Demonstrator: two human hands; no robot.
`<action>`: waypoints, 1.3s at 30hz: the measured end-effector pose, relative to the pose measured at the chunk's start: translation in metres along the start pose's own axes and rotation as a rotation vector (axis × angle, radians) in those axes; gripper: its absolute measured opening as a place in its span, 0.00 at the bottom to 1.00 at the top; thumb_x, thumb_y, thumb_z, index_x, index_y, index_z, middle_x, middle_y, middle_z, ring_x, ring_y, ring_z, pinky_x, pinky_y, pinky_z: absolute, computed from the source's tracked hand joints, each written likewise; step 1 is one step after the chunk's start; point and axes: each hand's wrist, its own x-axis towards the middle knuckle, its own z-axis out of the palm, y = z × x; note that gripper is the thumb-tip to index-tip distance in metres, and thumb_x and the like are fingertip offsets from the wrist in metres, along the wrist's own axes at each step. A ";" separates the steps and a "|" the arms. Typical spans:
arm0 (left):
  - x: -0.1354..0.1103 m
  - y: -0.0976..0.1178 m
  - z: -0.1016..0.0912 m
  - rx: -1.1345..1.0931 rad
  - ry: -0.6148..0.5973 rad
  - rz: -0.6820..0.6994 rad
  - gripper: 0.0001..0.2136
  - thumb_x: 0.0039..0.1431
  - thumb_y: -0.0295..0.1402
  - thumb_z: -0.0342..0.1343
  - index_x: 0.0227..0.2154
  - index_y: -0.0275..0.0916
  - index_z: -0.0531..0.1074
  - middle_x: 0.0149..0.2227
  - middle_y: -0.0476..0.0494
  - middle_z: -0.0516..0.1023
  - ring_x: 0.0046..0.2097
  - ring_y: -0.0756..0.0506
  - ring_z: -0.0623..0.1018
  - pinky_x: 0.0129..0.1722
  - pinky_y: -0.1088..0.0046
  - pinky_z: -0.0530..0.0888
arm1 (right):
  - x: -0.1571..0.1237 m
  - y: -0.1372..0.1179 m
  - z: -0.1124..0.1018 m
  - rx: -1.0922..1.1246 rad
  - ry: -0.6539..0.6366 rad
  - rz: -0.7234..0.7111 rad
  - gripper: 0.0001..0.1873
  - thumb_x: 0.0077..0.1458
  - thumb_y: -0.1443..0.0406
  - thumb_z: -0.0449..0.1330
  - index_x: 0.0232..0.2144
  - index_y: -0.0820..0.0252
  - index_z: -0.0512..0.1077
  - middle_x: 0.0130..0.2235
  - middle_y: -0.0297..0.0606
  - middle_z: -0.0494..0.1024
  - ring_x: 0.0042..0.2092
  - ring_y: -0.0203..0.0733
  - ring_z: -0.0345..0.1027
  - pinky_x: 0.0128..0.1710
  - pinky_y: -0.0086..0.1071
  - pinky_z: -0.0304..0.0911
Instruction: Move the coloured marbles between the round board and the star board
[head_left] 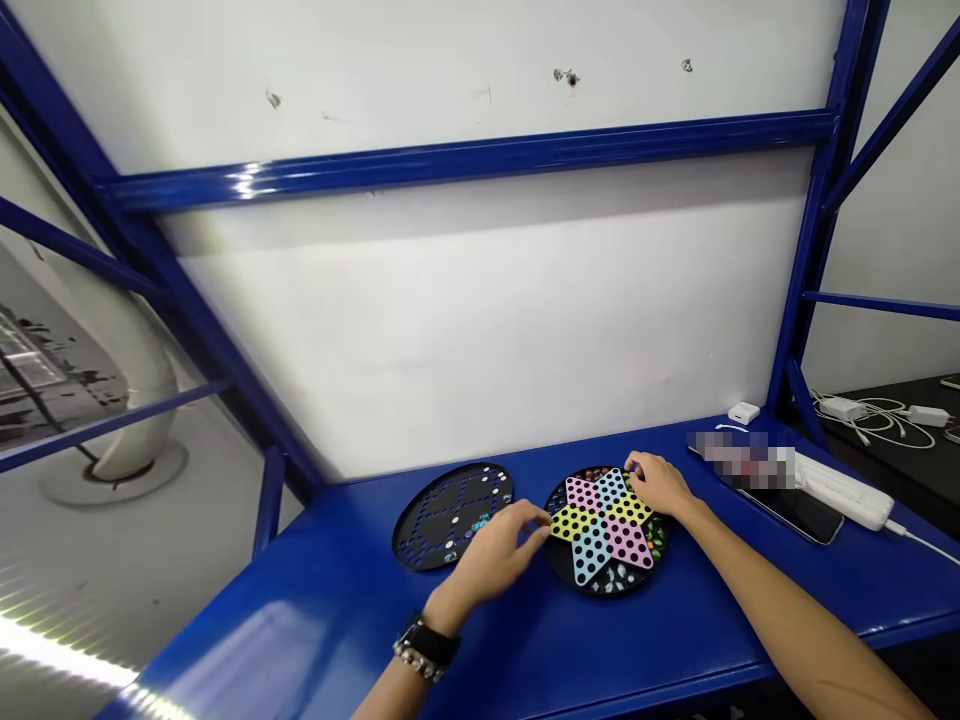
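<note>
A star-shaped Chinese checkers board [602, 515] in pink, blue and yellow, dotted with black holes, sits over a round black tray [561, 570]. My left hand [499, 550], a black band and a beaded bracelet at its wrist, has thumb and forefinger closed at the board's left yellow tip. Opposite, my right hand [661, 486] has its fingers curled at the right yellow tip; part of that grip is hidden. Coloured marbles [619, 578] show in the tray around the star. Whether the star rests on the tray or is slightly raised, I cannot tell.
Left of the star lies a round black perforated board [431, 520] with some pale pieces. A phone [799, 515], a white power strip [844, 490] and a small white box [743, 412] lie to the right. Blue frame bars [480, 157] cross the white back wall.
</note>
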 end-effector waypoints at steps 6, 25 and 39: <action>0.007 0.037 0.024 0.174 -0.108 0.124 0.19 0.60 0.43 0.53 0.53 0.46 0.68 0.52 0.44 0.72 0.50 0.40 0.71 0.49 0.62 0.69 | 0.000 0.000 -0.001 -0.008 0.006 -0.002 0.11 0.56 0.69 0.53 0.39 0.54 0.71 0.36 0.34 0.76 0.36 0.37 0.67 0.31 0.28 0.50; 0.057 0.025 0.040 0.592 -0.030 -0.007 0.15 0.66 0.32 0.39 0.42 0.34 0.71 0.43 0.31 0.71 0.44 0.38 0.72 0.41 0.62 0.70 | 0.001 -0.001 -0.002 0.005 0.001 0.001 0.09 0.56 0.67 0.53 0.38 0.54 0.71 0.36 0.34 0.76 0.36 0.37 0.67 0.31 0.28 0.50; 0.064 0.006 0.045 0.474 -0.080 -0.011 0.16 0.67 0.31 0.36 0.41 0.35 0.70 0.43 0.36 0.71 0.36 0.44 0.76 0.37 0.67 0.73 | 0.000 0.000 -0.003 0.007 0.004 -0.014 0.09 0.56 0.67 0.53 0.38 0.55 0.71 0.36 0.35 0.75 0.35 0.37 0.66 0.30 0.28 0.49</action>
